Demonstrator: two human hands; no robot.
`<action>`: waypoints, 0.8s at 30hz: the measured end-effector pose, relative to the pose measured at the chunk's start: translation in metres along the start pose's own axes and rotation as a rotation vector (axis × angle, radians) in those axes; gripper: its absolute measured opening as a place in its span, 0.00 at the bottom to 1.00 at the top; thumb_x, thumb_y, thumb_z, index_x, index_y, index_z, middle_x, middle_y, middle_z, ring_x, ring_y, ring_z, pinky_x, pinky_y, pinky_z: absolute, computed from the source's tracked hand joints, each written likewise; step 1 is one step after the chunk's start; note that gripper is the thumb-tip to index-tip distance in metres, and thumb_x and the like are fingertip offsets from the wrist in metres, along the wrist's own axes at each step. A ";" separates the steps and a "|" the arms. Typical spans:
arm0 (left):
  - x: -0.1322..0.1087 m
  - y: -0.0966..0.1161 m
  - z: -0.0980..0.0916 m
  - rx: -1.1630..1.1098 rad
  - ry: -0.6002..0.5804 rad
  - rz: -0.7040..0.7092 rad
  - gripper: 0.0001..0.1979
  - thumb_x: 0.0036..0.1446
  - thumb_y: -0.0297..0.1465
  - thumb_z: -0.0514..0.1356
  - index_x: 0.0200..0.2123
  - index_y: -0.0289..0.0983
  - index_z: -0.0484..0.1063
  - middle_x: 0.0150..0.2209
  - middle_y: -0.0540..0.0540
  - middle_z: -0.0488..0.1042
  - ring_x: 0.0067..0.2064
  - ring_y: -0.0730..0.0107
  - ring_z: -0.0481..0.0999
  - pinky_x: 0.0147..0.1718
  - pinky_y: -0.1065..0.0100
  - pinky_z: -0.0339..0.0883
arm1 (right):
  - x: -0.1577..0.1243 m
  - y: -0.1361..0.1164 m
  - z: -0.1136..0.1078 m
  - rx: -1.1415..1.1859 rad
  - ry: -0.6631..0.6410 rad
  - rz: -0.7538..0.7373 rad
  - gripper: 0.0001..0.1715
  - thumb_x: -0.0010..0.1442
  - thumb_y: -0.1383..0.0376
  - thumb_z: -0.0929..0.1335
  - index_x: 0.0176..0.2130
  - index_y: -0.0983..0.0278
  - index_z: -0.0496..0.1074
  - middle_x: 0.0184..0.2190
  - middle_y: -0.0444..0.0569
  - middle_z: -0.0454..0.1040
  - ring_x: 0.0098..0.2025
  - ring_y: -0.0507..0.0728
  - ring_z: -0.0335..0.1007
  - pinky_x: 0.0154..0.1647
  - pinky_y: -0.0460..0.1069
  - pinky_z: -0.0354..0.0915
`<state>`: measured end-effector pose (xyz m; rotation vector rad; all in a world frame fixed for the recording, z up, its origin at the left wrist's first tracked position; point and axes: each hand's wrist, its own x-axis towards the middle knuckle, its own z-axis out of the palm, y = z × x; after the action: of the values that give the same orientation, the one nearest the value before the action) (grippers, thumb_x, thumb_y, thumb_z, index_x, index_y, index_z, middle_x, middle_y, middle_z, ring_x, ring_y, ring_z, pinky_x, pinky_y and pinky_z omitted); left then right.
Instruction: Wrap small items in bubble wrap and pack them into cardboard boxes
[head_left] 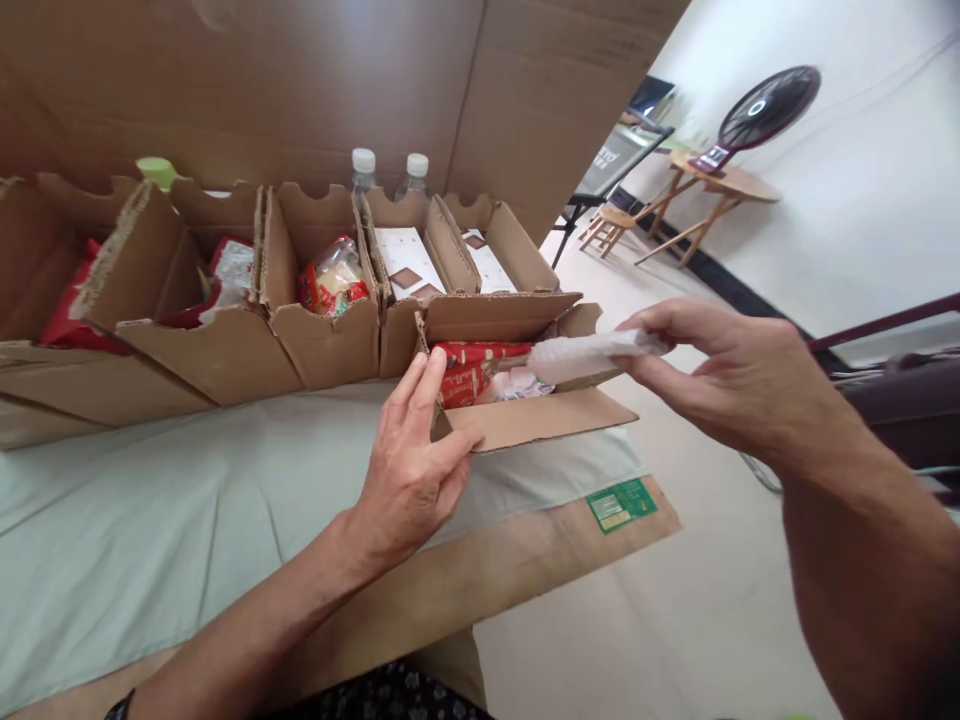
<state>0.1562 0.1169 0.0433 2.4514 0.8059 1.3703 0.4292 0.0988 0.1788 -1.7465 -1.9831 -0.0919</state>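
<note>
An open cardboard box (555,418) lies at the front edge of the row, with a red printed packet (476,372) and a crumpled white and clear wrapper (517,384) inside. My left hand (412,460) grips its left end, fingers over the end wall and thumb on the near flap. Between the thumb and fingers of my right hand (709,375) is a whitish, translucent plastic-wrapped piece (581,352), pinched at its right end. That piece slants over the box's right part; whether its left tip touches the contents I cannot tell.
Several upright cardboard bins (322,345) hold packaged snacks and white boxes (409,258). Two capped bottles (364,168) and a green lid (156,172) show behind. A pale cloth (247,500) covers the table. A fan (765,110) stands on a wooden table (739,185) beyond.
</note>
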 end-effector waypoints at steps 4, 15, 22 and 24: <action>0.002 -0.004 0.004 0.006 0.009 0.015 0.14 0.58 0.17 0.63 0.44 0.39 0.76 0.78 0.45 0.38 0.76 0.42 0.50 0.68 0.39 0.59 | 0.015 -0.016 0.014 0.230 -0.057 -0.015 0.04 0.58 0.62 0.70 0.34 0.61 0.74 0.29 0.44 0.75 0.29 0.52 0.65 0.31 0.48 0.61; -0.002 -0.003 0.006 0.021 -0.003 -0.002 0.14 0.59 0.18 0.62 0.45 0.40 0.76 0.79 0.48 0.32 0.76 0.43 0.48 0.68 0.38 0.59 | 0.047 -0.035 0.103 -0.140 -0.680 -0.171 0.08 0.57 0.68 0.70 0.27 0.60 0.78 0.23 0.43 0.76 0.25 0.52 0.63 0.28 0.48 0.48; 0.005 -0.005 0.004 -0.023 0.001 -0.005 0.12 0.61 0.19 0.60 0.44 0.40 0.76 0.77 0.44 0.46 0.75 0.46 0.52 0.69 0.43 0.58 | 0.072 -0.048 0.107 -0.205 -0.867 -0.193 0.06 0.56 0.71 0.73 0.30 0.61 0.81 0.26 0.46 0.79 0.27 0.54 0.69 0.29 0.48 0.53; 0.005 -0.004 -0.003 -0.047 0.013 -0.022 0.16 0.62 0.20 0.60 0.50 0.40 0.75 0.77 0.40 0.47 0.75 0.47 0.53 0.69 0.45 0.59 | 0.066 -0.046 0.086 -0.071 -0.770 -0.152 0.09 0.57 0.68 0.74 0.40 0.60 0.83 0.33 0.45 0.82 0.32 0.55 0.73 0.33 0.48 0.58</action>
<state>0.1542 0.1229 0.0462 2.3935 0.7916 1.3834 0.3549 0.1821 0.1424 -1.8380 -2.6637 0.5450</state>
